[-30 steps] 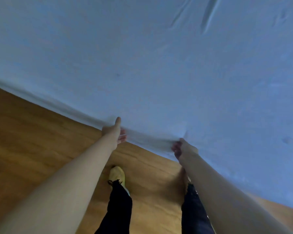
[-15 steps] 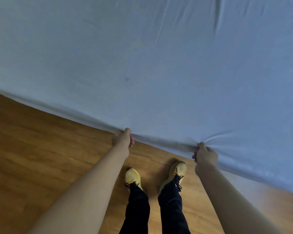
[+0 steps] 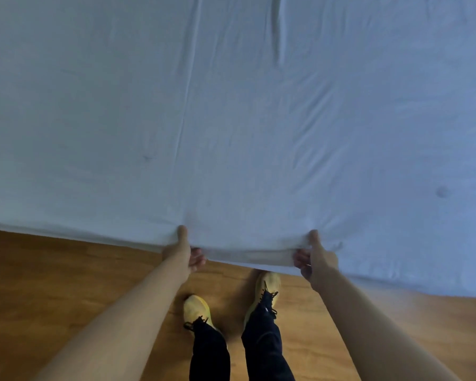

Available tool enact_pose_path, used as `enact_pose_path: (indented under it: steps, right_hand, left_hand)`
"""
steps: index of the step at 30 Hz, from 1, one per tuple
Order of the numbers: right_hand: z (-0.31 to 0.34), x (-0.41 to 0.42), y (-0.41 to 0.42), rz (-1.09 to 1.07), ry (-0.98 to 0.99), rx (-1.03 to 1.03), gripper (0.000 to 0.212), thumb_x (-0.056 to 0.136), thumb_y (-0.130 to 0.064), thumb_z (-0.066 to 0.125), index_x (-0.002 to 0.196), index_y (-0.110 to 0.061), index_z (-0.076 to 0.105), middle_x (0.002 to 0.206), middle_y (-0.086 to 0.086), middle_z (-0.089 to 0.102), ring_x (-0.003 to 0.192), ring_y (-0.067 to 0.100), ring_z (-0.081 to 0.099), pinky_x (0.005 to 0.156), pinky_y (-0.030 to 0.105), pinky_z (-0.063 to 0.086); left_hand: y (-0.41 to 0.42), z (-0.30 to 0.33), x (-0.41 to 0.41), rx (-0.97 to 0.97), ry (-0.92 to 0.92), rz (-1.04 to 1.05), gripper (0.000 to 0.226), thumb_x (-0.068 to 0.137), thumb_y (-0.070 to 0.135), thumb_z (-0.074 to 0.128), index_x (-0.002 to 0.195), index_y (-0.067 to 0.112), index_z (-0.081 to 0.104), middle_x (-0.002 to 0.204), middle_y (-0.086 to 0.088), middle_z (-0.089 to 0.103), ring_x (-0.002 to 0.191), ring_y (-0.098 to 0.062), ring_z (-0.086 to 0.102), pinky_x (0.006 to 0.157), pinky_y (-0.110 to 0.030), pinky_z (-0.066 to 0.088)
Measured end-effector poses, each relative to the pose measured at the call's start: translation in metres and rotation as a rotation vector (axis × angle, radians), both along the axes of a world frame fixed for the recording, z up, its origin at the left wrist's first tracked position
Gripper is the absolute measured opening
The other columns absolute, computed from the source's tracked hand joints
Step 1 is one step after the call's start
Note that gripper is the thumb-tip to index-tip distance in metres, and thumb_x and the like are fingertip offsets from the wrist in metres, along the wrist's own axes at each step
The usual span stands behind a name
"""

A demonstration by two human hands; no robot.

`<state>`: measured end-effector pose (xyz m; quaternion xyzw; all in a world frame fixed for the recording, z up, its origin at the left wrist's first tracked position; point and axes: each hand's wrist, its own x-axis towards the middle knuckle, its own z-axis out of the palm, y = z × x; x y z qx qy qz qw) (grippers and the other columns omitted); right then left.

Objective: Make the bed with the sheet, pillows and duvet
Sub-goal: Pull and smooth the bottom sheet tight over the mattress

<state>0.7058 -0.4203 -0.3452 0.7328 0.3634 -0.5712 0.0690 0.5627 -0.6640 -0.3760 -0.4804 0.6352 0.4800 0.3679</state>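
A pale blue-white sheet (image 3: pixel 231 119) covers the bed and fills the upper two thirds of the view, with long creases running up its middle. Its near edge hangs over the bedside. My left hand (image 3: pixel 183 251) grips that edge, thumb on top and fingers curled underneath. My right hand (image 3: pixel 315 255) grips the same edge a little to the right, thumb up on the sheet. The cloth between both hands is bunched into a thick fold. No pillows or duvet are in view.
A wooden floor (image 3: pixel 52 284) runs along the near side of the bed. My two feet in yellow shoes (image 3: pixel 197 310) and dark trousers stand on it, close to the bed's edge, right foot partly under the sheet's overhang.
Both hands have shifted right along the sheet's edge and hold it higher. My feet have stepped closer together beside the bed. More creases fan out from my right hand.
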Motion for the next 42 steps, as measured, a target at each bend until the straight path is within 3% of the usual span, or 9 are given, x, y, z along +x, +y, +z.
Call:
enact_pose_path:
  steps: [5, 14, 16, 18, 20, 22, 26, 29, 42]
  right_hand:
    - [-0.01, 0.001, 0.009, 0.096, -0.056, 0.113, 0.042, 0.096, -0.03, 0.061, 0.063, -0.005, 0.058, 0.053, 0.006, 0.059, 0.05, 0.021, 0.04, 0.047, 0.03, 0.031]
    - [0.012, 0.023, -0.006, 0.114, 0.029, 0.203, 0.043, 0.1, -0.034, 0.055, 0.073, -0.002, 0.059, 0.067, 0.01, 0.063, 0.058, 0.02, 0.046, 0.058, 0.033, 0.041]
    - [0.011, 0.023, -0.007, 0.136, 0.028, 0.164, 0.043, 0.102, -0.034, 0.052, 0.076, -0.001, 0.061, 0.067, 0.011, 0.063, 0.056, 0.022, 0.05, 0.053, 0.032, 0.04]
    - [0.007, 0.023, -0.012, 0.275, -0.043, 0.171, 0.049, 0.103, -0.037, 0.048, 0.073, -0.001, 0.062, 0.062, 0.012, 0.061, 0.052, 0.023, 0.052, 0.05, 0.032, 0.04]
    - [0.002, 0.021, -0.016, 0.548, -0.139, 0.31, 0.055, 0.1, -0.044, 0.045, 0.062, -0.006, 0.055, 0.057, 0.011, 0.059, 0.048, 0.023, 0.047, 0.05, 0.032, 0.036]
    - [0.006, 0.006, -0.014, 0.747, -0.147, 0.502, 0.047, 0.1, -0.041, 0.045, 0.065, -0.011, 0.047, 0.06, 0.005, 0.055, 0.052, 0.021, 0.046, 0.051, 0.032, 0.035]
    - [0.01, -0.037, 0.005, 1.176, -0.099, 0.713, 0.017, 0.098, -0.032, 0.051, 0.101, -0.018, 0.059, 0.103, 0.001, 0.056, 0.1, 0.023, 0.052, 0.081, 0.038, 0.048]
    - [0.006, -0.054, 0.019, 1.394, -0.204, 0.742, 0.028, 0.098, -0.038, 0.052, 0.122, -0.024, 0.05, 0.121, 0.0, 0.045, 0.116, 0.021, 0.044, 0.091, 0.034, 0.045]
    - [0.006, -0.056, 0.059, 1.468, -0.216, 0.953, 0.047, 0.087, -0.044, 0.067, 0.129, -0.026, 0.055, 0.125, 0.0, 0.05, 0.113, 0.023, 0.052, 0.082, 0.038, 0.048]
  left_hand:
    - [0.0, -0.012, 0.008, -0.106, 0.086, 0.036, 0.041, 0.099, 0.047, 0.053, 0.101, 0.006, 0.055, 0.065, -0.006, 0.054, 0.049, -0.017, 0.052, 0.032, -0.02, 0.042]
    - [-0.022, 0.019, 0.025, -0.186, 0.258, -0.275, 0.044, 0.102, 0.039, 0.049, 0.084, 0.001, 0.058, 0.068, -0.015, 0.064, 0.051, -0.023, 0.055, 0.047, -0.03, 0.045]
    - [-0.014, 0.025, 0.023, -0.264, 0.169, -0.533, 0.047, 0.104, 0.036, 0.041, 0.079, 0.002, 0.06, 0.06, -0.012, 0.066, 0.046, -0.024, 0.059, 0.047, -0.029, 0.047]
    - [-0.002, 0.035, 0.018, -0.454, 0.134, -1.114, 0.044, 0.102, 0.032, 0.037, 0.075, 0.007, 0.062, 0.062, -0.006, 0.07, 0.054, -0.024, 0.067, 0.053, -0.027, 0.051]
    - [0.021, 0.05, 0.013, -0.588, 0.302, -1.548, 0.033, 0.099, 0.029, 0.04, 0.083, 0.011, 0.062, 0.08, -0.005, 0.07, 0.078, -0.027, 0.069, 0.064, -0.03, 0.049]
    - [0.053, 0.058, 0.007, -0.533, 0.506, -1.689, 0.023, 0.099, 0.027, 0.039, 0.095, 0.013, 0.057, 0.091, -0.005, 0.066, 0.086, -0.028, 0.065, 0.066, -0.032, 0.046]
    - [0.107, 0.058, -0.006, -0.36, 0.71, -1.764, 0.02, 0.098, 0.023, 0.043, 0.115, 0.013, 0.049, 0.114, -0.006, 0.054, 0.105, -0.027, 0.053, 0.08, -0.038, 0.048]
    - [0.122, 0.051, -0.008, -0.378, 0.643, -1.79, 0.026, 0.098, 0.023, 0.048, 0.123, 0.017, 0.045, 0.126, -0.006, 0.044, 0.115, -0.026, 0.046, 0.091, -0.039, 0.047]
    - [0.093, 0.054, -0.044, -0.626, 0.727, -1.814, 0.067, 0.094, 0.039, 0.057, 0.15, 0.028, 0.023, 0.151, 0.001, 0.023, 0.136, -0.023, 0.031, 0.097, -0.042, 0.042]
